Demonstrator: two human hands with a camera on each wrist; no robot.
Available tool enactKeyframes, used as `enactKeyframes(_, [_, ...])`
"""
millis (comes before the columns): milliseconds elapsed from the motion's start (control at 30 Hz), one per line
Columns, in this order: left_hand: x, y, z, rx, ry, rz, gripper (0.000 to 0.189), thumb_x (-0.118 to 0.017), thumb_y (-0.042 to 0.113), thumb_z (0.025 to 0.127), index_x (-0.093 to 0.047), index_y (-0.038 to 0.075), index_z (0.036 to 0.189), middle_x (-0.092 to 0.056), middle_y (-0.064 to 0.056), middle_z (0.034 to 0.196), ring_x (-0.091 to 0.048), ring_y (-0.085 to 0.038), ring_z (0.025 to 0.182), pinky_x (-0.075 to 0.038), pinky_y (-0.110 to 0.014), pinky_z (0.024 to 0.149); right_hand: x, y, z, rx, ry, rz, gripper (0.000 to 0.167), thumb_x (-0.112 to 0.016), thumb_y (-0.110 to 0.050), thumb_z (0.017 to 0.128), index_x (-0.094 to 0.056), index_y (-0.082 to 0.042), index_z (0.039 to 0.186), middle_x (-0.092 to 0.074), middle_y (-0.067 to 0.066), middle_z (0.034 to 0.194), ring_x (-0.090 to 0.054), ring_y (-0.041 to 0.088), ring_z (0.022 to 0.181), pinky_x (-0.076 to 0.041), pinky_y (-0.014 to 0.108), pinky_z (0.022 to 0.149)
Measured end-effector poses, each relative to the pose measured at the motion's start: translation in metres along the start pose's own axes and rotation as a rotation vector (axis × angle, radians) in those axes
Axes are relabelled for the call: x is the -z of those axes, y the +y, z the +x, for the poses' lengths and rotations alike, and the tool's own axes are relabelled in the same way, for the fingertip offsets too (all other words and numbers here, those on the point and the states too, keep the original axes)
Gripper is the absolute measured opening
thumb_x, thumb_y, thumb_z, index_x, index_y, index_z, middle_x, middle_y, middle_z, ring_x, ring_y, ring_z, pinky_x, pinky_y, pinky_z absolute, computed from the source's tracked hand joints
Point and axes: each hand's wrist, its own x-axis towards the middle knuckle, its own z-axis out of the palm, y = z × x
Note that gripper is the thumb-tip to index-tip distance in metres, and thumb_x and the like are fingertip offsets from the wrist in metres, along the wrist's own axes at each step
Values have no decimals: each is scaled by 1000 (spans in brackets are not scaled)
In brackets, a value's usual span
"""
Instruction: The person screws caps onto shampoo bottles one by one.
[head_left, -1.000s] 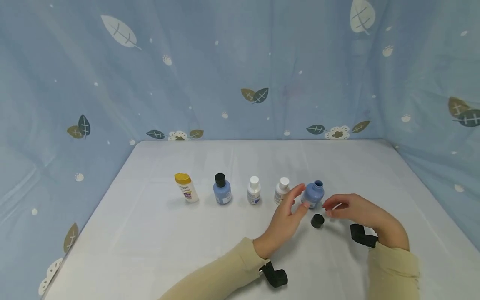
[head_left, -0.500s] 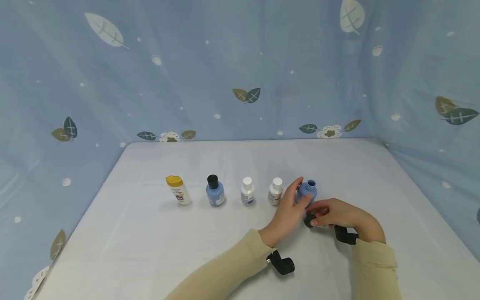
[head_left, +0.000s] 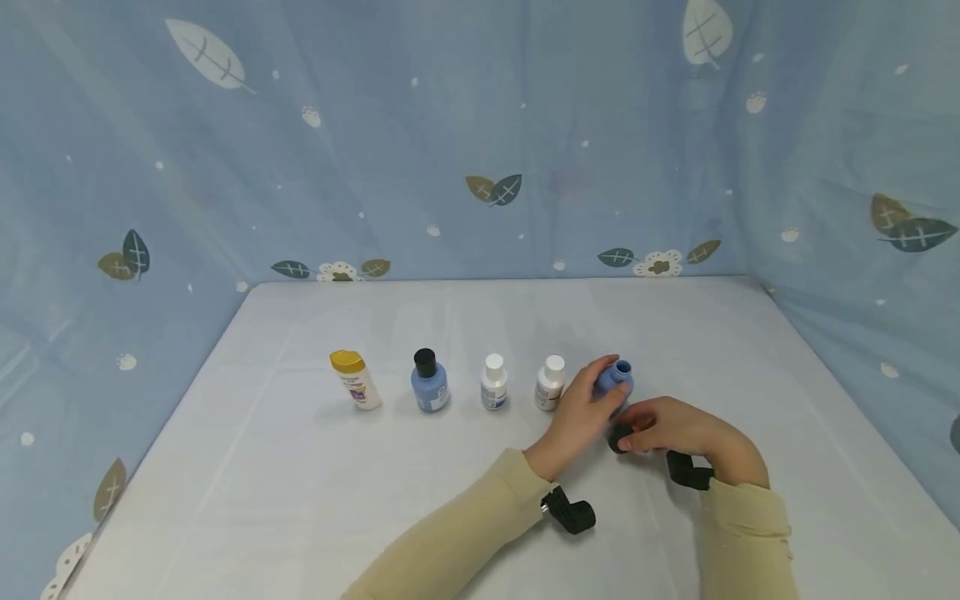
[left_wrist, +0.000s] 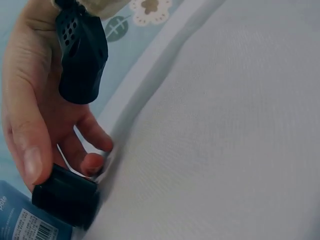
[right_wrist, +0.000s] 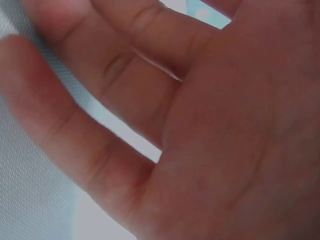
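My left hand (head_left: 576, 412) has its thumb and fingers around a small blue bottle (head_left: 619, 377), which stands uncapped with its mouth up. Just in front of that bottle, my right hand (head_left: 678, 429) pinches a black bottle cap (head_left: 618, 438) low over the table. From the side, the left wrist view shows the right hand (left_wrist: 30, 115) with thumb and fingers on the cap (left_wrist: 65, 195), and the labelled blue bottle (left_wrist: 30, 225) close behind it. A palm and curled fingers (right_wrist: 120, 65) fill most of the right wrist view, which hides the cap there.
To the left stand two white bottles, one nearer (head_left: 550, 385) and one farther (head_left: 493, 383). Beyond them are a blue bottle with a black cap (head_left: 430, 385) and a white bottle with a yellow cap (head_left: 356, 381). A leaf-patterned blue curtain (head_left: 420, 167) encloses the white table (head_left: 300, 500).
My left fingers have closed around the blue bottle. The right hand has moved left and taken the black cap, which lay apart from it a second ago. The head view has shifted slightly.
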Motion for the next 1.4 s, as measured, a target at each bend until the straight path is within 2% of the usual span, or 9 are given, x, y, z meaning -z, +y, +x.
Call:
enactKeyframes(200, [-4, -4, 4, -35, 11, 31, 38, -52, 38, 89, -50, 27, 125, -50, 9, 118, -45, -3, 108, -36, -24, 91, 4, 6, -3, -10, 22, 96, 31, -61, -30, 84, -61, -4, 99, -59, 7, 80, -54, 21, 75, -46, 34, 65])
enactKeyframes(433, [-6, -6, 6, -82, 8, -5, 38, -53, 34, 89, -52, 23, 126, -51, 9, 118, -44, -2, 109, -36, -21, 91, 10, 13, -6, -54, 116, 89, 40, -54, -35, 87, -58, -1, 108, -62, 5, 83, -57, 19, 76, -47, 31, 68])
enactKeyframes(667, [-6, -9, 5, -75, 30, -76, 39, -54, 33, 89, -51, 24, 126, -51, 8, 118, -45, -2, 108, -37, -20, 90, 16, 18, -8, -34, 337, 18, 49, -48, -38, 90, -52, 1, 120, -63, 7, 91, -59, 18, 79, -47, 33, 70])
enactKeyframes(933, [-6, -12, 2, -55, 40, -64, 39, -54, 35, 89, -52, 24, 126, -51, 10, 116, -46, -1, 107, -37, -20, 89, 13, 13, -4, 27, 501, 23, 53, -44, -41, 92, -47, 1, 125, -59, 17, 106, -60, 22, 84, -49, 33, 69])
enactKeyframes(1067, [-5, -12, 2, -73, 52, -57, 39, -52, 36, 89, -51, 24, 126, -51, 10, 117, -45, -1, 108, -37, -20, 90, 13, 25, 7, -14, 617, 4, 60, -45, -53, 87, -46, -8, 126, -59, 11, 105, -61, 19, 82, -50, 36, 59])
enactKeyframes(1167, [-4, -12, 1, -78, 63, -54, 39, -52, 36, 89, -51, 24, 126, -52, 9, 117, -46, -2, 108, -37, -20, 90, 13, 42, 19, -50, 702, 0, 64, -45, -61, 82, -45, -15, 126, -58, 5, 103, -61, 15, 79, -48, 29, 51])
enactKeyframes(1200, [-4, -12, 1, -76, 64, -51, 39, -52, 36, 89, -51, 24, 126, -52, 9, 117, -46, -2, 108, -37, -20, 90, 13, 48, 22, -52, 728, -4, 64, -44, -62, 81, -44, -16, 126, -58, 3, 103, -61, 14, 79, -47, 25, 50])
enactKeyframes(1300, [-4, -13, 1, -79, 66, -46, 38, -52, 36, 90, -51, 24, 126, -52, 8, 117, -46, -2, 108, -37, -21, 90, 13, 56, 27, -23, 788, 30, 61, -46, -59, 83, -42, -18, 127, -58, 5, 104, -61, 17, 81, -47, 24, 55])
enactKeyframes(1400, [-3, -14, 1, -95, 65, -43, 38, -52, 34, 90, -50, 24, 127, -51, 8, 118, -45, -2, 109, -37, -20, 91, 13, 52, 28, -5, 848, 39, 54, -47, -55, 84, -44, -24, 128, -58, 4, 104, -60, 16, 84, -48, 27, 55])
